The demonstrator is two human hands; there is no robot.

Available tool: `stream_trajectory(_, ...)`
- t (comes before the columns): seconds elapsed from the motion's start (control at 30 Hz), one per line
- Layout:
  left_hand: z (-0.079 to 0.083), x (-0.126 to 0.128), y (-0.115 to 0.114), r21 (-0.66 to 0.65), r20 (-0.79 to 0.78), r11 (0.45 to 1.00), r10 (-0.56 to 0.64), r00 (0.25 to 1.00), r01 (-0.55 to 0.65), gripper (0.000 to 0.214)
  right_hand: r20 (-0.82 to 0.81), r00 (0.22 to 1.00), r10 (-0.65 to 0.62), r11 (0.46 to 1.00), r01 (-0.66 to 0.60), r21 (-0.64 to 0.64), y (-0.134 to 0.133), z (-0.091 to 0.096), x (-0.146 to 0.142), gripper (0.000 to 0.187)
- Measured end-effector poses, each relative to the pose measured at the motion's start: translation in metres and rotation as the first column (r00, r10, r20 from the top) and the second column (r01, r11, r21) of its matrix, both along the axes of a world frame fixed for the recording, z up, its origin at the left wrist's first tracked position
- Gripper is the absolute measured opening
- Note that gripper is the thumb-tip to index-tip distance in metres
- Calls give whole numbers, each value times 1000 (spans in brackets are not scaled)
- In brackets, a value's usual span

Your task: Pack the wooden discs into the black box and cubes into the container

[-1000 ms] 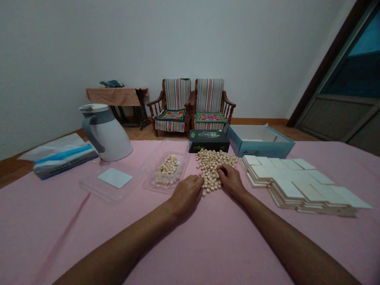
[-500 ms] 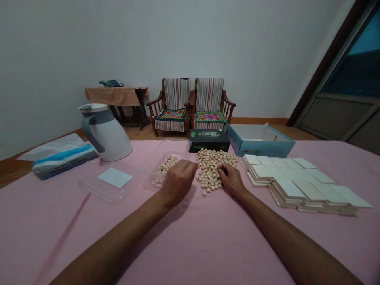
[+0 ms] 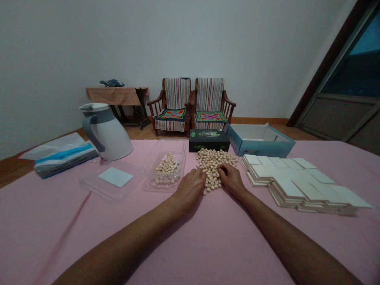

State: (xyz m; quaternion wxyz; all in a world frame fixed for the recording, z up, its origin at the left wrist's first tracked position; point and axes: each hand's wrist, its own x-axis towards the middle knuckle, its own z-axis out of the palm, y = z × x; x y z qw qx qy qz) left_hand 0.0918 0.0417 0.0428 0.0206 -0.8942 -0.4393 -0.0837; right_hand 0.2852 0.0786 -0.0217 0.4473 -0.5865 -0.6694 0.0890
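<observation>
A heap of small pale wooden pieces point(image 3: 212, 158) lies on the pink cloth, spread out before me. At its near left edge is my left hand point(image 3: 191, 189), back upward, its closed fingertips against the pieces; anything in them is hidden. My right hand point(image 3: 232, 179) rests by the heap's right side, thumb and forefinger bent together in a pinch. Whether a piece sits in that pinch I cannot make out. Left of my left hand, a clear plastic box point(image 3: 147, 184) holds more of the same pieces. Its flat clear lid point(image 3: 89, 183), with a white label, lies farther left.
Stacked white tiles point(image 3: 291, 178) lie to the right. Behind the heap stand a black box point(image 3: 209, 144) and an open blue box point(image 3: 264, 148). A white-grey jug point(image 3: 115, 140) and a blue-white packet point(image 3: 65, 160) are at the left. Two chairs point(image 3: 178, 99) stand beyond the table.
My left hand has moved right and nearer to me, from beside the plastic box to the heap's near edge. My right hand stays almost in place.
</observation>
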Motion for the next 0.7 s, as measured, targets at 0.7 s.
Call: stream_trajectory(0.7, 55, -34, 11, 415, 215, 902, 32, 976, -121, 16, -5, 1000, 7, 1000, -7, 9, 0, 0, 0, 19)
